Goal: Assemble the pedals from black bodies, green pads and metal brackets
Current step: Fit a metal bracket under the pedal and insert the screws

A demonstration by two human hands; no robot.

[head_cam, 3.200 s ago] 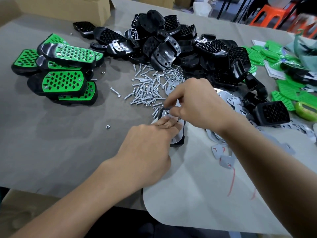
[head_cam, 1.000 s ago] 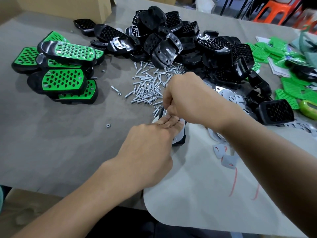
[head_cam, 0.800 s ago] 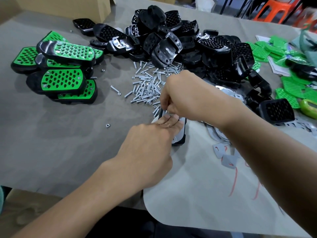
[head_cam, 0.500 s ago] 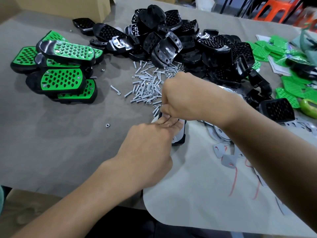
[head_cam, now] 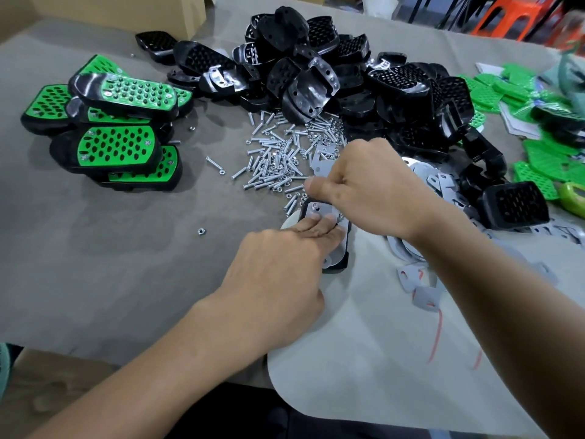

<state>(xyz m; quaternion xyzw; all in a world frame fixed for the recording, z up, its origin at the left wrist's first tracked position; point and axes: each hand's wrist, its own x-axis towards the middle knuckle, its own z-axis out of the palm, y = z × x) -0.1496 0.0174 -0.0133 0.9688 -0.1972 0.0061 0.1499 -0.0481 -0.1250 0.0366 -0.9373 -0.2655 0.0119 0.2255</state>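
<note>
Centrally, left hand (head_cam: 278, 267) presses the pedal (head_cam: 338, 252); cardboard box (head_cam: 126, 11) contents hidden.

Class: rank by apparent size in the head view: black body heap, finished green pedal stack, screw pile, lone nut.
1. black body heap
2. finished green pedal stack
3. screw pile
4. lone nut

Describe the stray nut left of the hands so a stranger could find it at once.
Find the pile of screws on the table. Come nearer and a little left, past one loose screw, to the bare grey patch left of the left hand. The nut lies there alone, tiny, silver and ring-shaped, touching nothing.
</note>
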